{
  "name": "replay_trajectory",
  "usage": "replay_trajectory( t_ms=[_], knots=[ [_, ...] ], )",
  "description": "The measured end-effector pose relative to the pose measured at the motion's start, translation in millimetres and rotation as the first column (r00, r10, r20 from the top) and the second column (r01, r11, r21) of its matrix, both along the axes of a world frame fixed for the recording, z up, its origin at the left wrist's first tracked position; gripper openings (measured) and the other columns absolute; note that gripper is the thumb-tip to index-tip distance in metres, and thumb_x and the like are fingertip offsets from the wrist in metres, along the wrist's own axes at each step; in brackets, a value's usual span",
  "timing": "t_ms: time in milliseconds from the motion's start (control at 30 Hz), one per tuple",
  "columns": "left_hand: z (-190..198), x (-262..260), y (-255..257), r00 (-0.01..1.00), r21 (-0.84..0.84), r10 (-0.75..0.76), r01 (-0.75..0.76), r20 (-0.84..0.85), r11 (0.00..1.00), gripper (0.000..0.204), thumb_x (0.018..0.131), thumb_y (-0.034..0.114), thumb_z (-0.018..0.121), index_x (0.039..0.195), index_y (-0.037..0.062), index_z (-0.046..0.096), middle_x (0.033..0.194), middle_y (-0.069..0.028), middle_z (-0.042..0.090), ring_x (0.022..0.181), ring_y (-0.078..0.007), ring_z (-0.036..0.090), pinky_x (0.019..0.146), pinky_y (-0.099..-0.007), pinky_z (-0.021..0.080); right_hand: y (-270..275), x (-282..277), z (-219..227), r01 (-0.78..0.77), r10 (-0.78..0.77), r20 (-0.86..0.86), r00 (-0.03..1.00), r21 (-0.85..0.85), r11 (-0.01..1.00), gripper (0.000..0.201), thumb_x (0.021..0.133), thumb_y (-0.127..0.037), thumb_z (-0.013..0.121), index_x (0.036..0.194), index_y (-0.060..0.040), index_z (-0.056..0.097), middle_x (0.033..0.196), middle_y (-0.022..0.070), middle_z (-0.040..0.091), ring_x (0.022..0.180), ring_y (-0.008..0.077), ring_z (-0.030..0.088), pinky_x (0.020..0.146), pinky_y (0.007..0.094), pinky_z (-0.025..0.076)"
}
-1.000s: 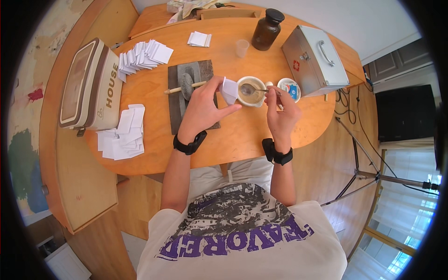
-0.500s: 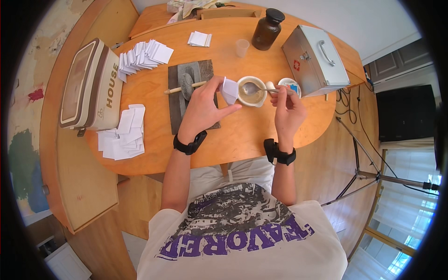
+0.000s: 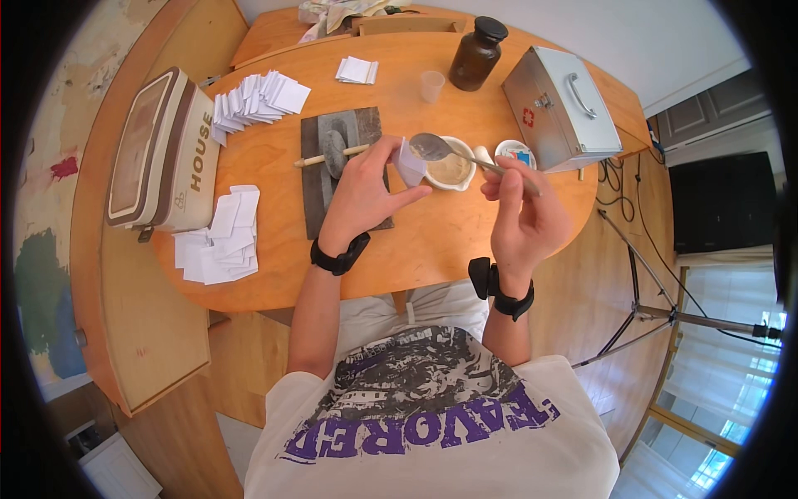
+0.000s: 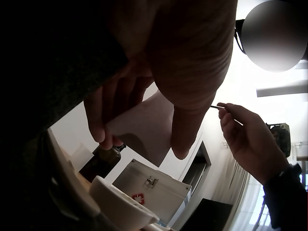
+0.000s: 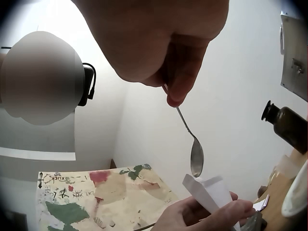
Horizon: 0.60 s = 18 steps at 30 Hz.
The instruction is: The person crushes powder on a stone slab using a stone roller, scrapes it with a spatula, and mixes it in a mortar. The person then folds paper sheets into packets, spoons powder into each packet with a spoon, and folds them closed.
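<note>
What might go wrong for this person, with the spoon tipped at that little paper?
The metal spoon points into the narrow mouth of the folded white paper packet; a slight miss could spill powder outside.

The left hand pinches that thin paper, so a squeeze might close the mouth.

The round white bowl of beige powder sits close by and might get knocked.

Gap between cup (image 3: 431, 86) and bowl (image 3: 450, 188) — metal case (image 3: 553, 116) a barrier rightward.
</note>
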<state>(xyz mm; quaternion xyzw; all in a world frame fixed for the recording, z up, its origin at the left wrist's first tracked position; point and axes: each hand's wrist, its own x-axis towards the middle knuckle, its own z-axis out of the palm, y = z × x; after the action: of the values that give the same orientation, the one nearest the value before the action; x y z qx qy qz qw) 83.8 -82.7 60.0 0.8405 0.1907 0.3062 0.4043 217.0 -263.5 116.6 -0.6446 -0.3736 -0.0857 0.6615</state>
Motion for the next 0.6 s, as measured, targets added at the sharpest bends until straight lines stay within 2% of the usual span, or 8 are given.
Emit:
replay_trajectory(
  t_ms=[33,67,200,267,500,567,600],
  knots=[
    [-0.3,-0.2,0.0,1.000,0.000,0.000,0.000,0.000,1.000,0.066,0.079,0.028,0.102,0.128,0.0004,0.067,0.105,-0.0166,0.077,0.095,-0.0330,0.074,0.088,-0.0426,0.060,-0.5,-0.1,-1.3,0.018,-0.006,0.182,0.983,-0.064,0.998,0.009,0.106,0.000,0.077,0.113,0.0039,0.082,0.090,0.0103,0.083,0.076,0.0162,0.081,0.070,0.0275,0.062],
    [-0.9,-0.1,0.2,1.000,-0.007,-0.004,0.004,0.006,1.000,0.067,0.079,0.028,0.102,0.129,0.0003,0.067,0.104,-0.0165,0.077,0.095,-0.0330,0.074,0.088,-0.0426,0.060,-0.1,-1.2,0.6,0.027,-0.006,0.240,0.971,-0.083,0.996,0.012,0.100,0.005,0.081,0.112,0.0029,0.082,0.090,0.0103,0.083,0.077,0.0176,0.081,0.071,0.0283,0.062],
    [-0.5,-0.3,0.4,1.000,-0.014,-0.009,0.009,0.002,1.000,0.067,0.079,0.028,0.102,0.130,0.0000,0.067,0.105,-0.0163,0.077,0.094,-0.0328,0.074,0.088,-0.0426,0.060,0.6,-1.5,1.8,0.011,0.011,0.290,0.957,-0.077,0.997,0.014,0.098,0.007,0.081,0.111,0.0024,0.083,0.091,0.0104,0.083,0.078,0.0187,0.081,0.072,0.0290,0.062],
    [-1.0,-0.2,0.0,1.000,-0.006,0.000,0.000,0.002,1.000,0.067,0.079,0.028,0.102,0.130,-0.0002,0.067,0.105,-0.0163,0.078,0.095,-0.0325,0.074,0.088,-0.0426,0.060,-1.5,1.2,3.5,-0.013,0.053,0.364,0.930,-0.112,0.994,0.010,0.106,0.005,0.075,0.114,0.0069,0.082,0.094,0.0146,0.084,0.077,0.0181,0.082,0.069,0.0272,0.065],
    [-7.3,1.2,1.9,1.000,0.011,-0.004,0.004,0.015,1.000,0.067,0.081,0.028,0.102,0.130,-0.0003,0.067,0.108,-0.0164,0.079,0.099,-0.0322,0.078,0.091,-0.0422,0.061,-1.7,2.2,0.8,-0.018,0.082,0.430,0.899,-0.151,0.988,0.013,0.103,0.010,0.076,0.114,0.0078,0.082,0.092,0.0146,0.083,0.078,0.0185,0.081,0.069,0.0278,0.064],
    [-6.2,0.7,2.1,1.000,0.013,-0.005,0.005,0.005,1.000,0.067,0.081,0.028,0.102,0.130,-0.0002,0.067,0.108,-0.0165,0.079,0.099,-0.0324,0.078,0.091,-0.0422,0.061,-0.8,-0.7,0.9,-0.021,0.069,0.362,0.929,-0.133,0.991,0.020,0.091,0.010,0.084,0.109,0.0009,0.083,0.093,0.0127,0.080,0.082,0.0260,0.079,0.075,0.0335,0.063],
    [-5.8,0.6,2.2,1.000,0.015,-0.005,0.005,-0.003,1.000,0.067,0.081,0.028,0.102,0.130,0.0000,0.067,0.108,-0.0165,0.080,0.100,-0.0327,0.079,0.091,-0.0422,0.062,-1.1,-0.4,0.4,-0.021,0.069,0.362,0.930,-0.134,0.991,0.020,0.091,0.010,0.084,0.109,0.0009,0.083,0.093,0.0127,0.080,0.082,0.0260,0.079,0.075,0.0335,0.063]
  ],
)
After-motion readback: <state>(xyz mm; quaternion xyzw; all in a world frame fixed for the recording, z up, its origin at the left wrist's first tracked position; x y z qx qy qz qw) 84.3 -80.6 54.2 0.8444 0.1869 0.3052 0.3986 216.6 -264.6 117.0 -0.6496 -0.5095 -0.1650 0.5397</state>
